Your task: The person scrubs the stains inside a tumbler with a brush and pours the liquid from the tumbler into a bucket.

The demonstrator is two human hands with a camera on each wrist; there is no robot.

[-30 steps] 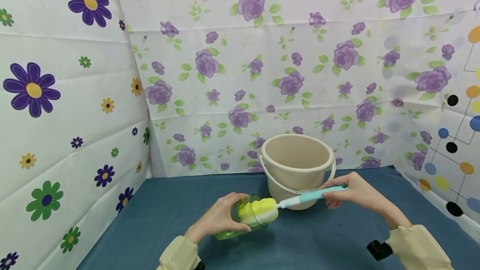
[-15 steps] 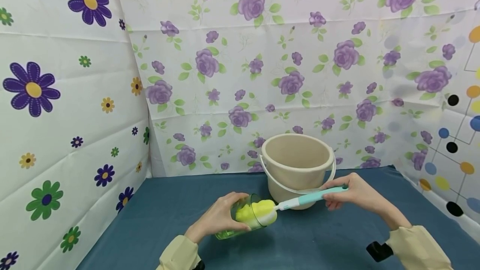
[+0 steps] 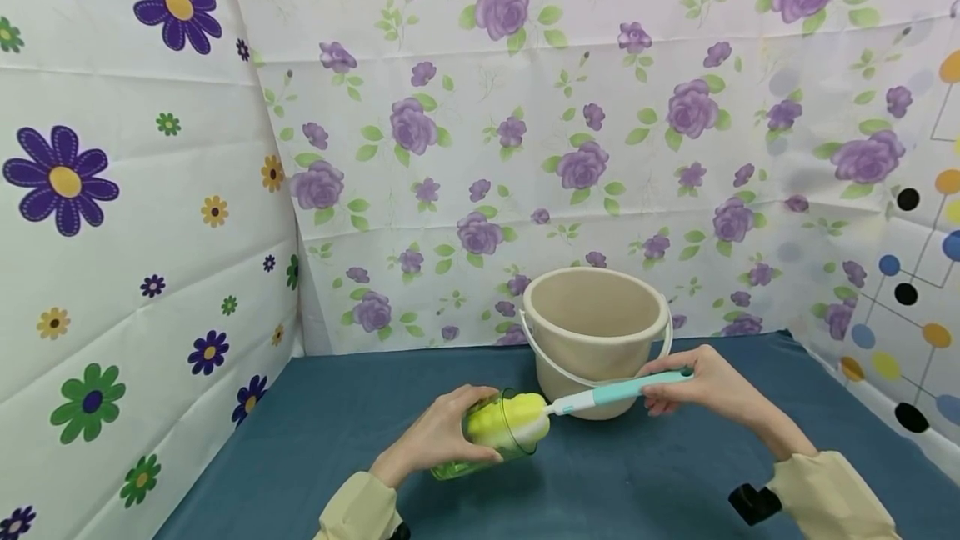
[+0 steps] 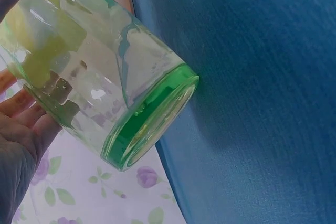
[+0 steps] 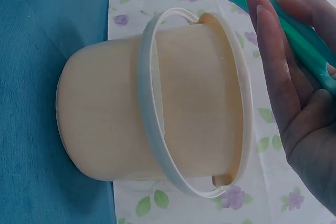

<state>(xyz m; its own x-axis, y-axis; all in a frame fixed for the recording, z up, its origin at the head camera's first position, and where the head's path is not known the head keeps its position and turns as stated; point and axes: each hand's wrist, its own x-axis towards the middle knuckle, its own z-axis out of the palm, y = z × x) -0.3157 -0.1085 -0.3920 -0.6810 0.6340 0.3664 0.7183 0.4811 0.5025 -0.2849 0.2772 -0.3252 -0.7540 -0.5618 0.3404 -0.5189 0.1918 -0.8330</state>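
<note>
My left hand grips a clear green drinking glass round its side, tilted with its mouth to the right. Its thick green base shows in the left wrist view, with patches of wetness on the wall. A yellow and white sponge head of a bottle brush sits partly inside the glass, its end standing out past the rim. By its teal handle my right hand holds that brush, fingers and thumb pinching near the handle's end. In the right wrist view the teal handle lies between thumb and fingers.
A cream bucket with a white carrying handle stands upright just behind the brush. Blue cloth covers the table. Flowered sheets hang at the back and sides.
The brush has shifted slightly left, its sponge head a little further into the glass. The left hand and glass stay nearly in place; the bucket has not moved.
</note>
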